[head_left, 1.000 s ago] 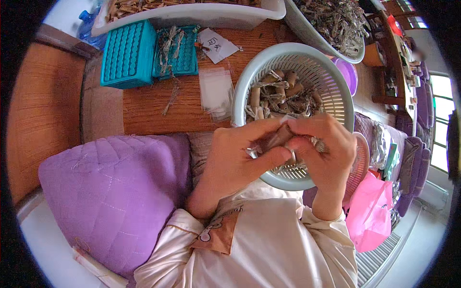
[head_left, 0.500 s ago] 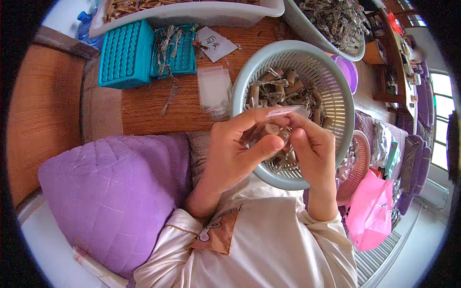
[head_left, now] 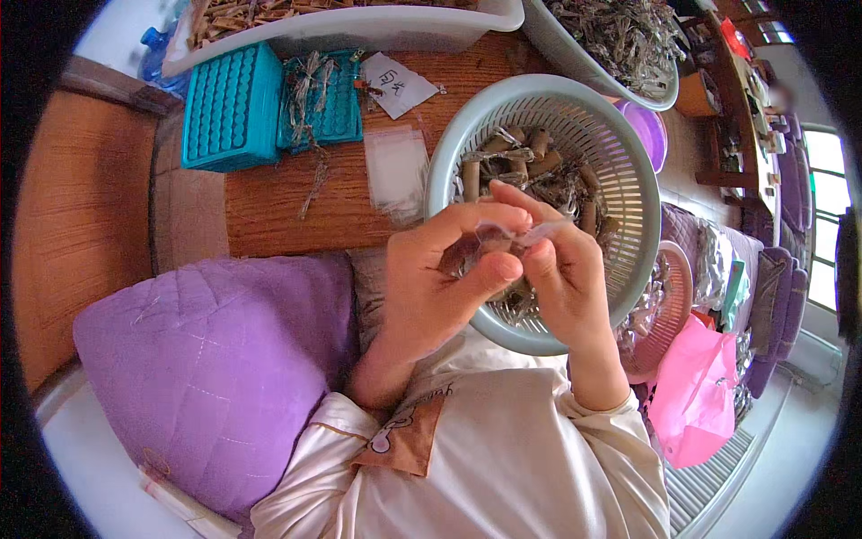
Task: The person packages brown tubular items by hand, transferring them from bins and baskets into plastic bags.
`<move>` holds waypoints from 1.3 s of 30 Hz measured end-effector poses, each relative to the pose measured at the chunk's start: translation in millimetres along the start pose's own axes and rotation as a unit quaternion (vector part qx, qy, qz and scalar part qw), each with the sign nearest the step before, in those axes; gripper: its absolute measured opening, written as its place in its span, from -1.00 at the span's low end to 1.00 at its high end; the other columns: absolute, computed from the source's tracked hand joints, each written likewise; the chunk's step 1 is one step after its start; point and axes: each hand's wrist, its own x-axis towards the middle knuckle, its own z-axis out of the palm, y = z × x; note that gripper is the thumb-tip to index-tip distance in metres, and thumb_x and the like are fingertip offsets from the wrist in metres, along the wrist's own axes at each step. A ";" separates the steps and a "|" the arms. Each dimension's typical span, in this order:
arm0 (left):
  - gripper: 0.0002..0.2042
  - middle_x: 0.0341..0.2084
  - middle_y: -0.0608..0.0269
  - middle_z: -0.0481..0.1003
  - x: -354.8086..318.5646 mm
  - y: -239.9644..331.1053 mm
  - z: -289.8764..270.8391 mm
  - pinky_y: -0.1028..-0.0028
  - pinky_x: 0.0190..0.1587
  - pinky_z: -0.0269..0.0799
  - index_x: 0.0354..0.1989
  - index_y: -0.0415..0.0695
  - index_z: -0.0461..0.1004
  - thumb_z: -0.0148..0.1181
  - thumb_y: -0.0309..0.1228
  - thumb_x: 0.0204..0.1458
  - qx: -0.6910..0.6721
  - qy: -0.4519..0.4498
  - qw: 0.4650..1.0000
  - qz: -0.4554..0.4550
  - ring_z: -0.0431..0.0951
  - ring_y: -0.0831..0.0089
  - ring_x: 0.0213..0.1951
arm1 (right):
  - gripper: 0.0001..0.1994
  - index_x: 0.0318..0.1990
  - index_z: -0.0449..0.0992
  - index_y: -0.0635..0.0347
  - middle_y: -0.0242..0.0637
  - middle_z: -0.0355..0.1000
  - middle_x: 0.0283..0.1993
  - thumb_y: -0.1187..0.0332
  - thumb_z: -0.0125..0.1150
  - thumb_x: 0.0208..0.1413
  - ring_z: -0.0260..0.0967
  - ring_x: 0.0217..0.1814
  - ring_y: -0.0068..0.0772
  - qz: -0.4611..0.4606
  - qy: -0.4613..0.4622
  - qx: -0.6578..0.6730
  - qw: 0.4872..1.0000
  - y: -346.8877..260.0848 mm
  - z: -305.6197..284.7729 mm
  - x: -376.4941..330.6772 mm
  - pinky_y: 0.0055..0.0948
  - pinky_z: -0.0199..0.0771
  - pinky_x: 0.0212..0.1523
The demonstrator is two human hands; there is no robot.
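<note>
A small clear plastic bag [head_left: 510, 239] is held up between my two hands, over the near side of a grey-green slotted basket [head_left: 449, 135]. My left hand [head_left: 420, 280] is closed on its left side, thumb and forefinger at the upper edge. On the other side, my right hand [head_left: 575, 278] pinches the same edge. My fingers hide most of the bag's contents. Below and behind the hands, the basket holds several brown cardboard-like tubes [head_left: 540, 142] and tangled clear bundles that look like wire.
On the wooden table [head_left: 269, 202] lie teal racks [head_left: 229, 108], a wire bundle [head_left: 314, 85], a marked white paper [head_left: 397, 85] and flat clear bags [head_left: 395, 166]. Filled white tubs [head_left: 359, 25] stand beyond. At right are a pink basket [head_left: 684, 287] and pink bag [head_left: 691, 395]; a purple cushion [head_left: 215, 377] lies left.
The fingers of both hands have drawn together at the bag's upper edge. The brown piece visible inside it before is now mostly covered. My right hand has shifted slightly left.
</note>
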 end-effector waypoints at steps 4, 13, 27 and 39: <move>-0.63 -0.38 0.19 0.44 -0.5 -2.1 -0.9 0.60 -0.29 0.34 -0.20 -0.28 0.36 0.22 -0.34 -0.18 0.077 0.015 0.993 0.084 0.43 0.53 -0.36 | -0.69 -0.24 0.37 0.39 -0.11 0.37 -0.19 0.26 -0.09 0.08 0.32 -0.34 -0.47 0.014 0.017 0.019 1.000 -5.5 1.4 -0.4 -0.55 0.30 -0.30; -0.71 -0.31 0.19 0.39 5.4 10.3 -1.8 0.48 -0.32 0.38 -0.38 -0.19 0.47 0.24 -0.59 -0.41 0.429 0.062 0.790 0.434 0.43 0.35 -0.34 | -0.69 -0.06 0.31 0.31 -0.14 0.40 -0.38 0.46 -0.04 0.00 0.34 -0.49 -0.38 -0.026 -0.006 -0.108 0.994 -11.9 -2.1 -7.9 -0.48 0.33 -0.45; -0.90 -0.49 0.25 0.43 14.0 -6.9 -17.0 0.50 -0.38 0.35 -0.50 -0.17 0.43 0.17 -0.47 -0.24 0.352 -0.007 0.876 0.330 0.43 0.38 -0.45 | -0.66 -0.21 0.36 0.24 -0.43 0.28 -0.55 0.43 0.05 -0.27 0.21 -0.53 -0.51 -0.131 -0.126 -0.496 0.849 -28.6 -9.5 -10.1 -0.55 0.28 -0.55; -0.88 -0.72 0.30 0.19 3.4 -13.7 -11.2 0.61 -0.58 0.07 -0.38 -0.22 0.16 -0.16 -0.43 -0.04 0.027 0.116 0.980 0.160 0.14 0.58 -0.67 | -0.64 -0.17 0.42 0.26 -0.31 0.24 -0.49 0.16 -0.15 0.08 0.15 -0.45 -0.45 -0.023 -0.002 -0.068 0.997 -27.9 -19.8 -12.7 -0.52 0.16 -0.40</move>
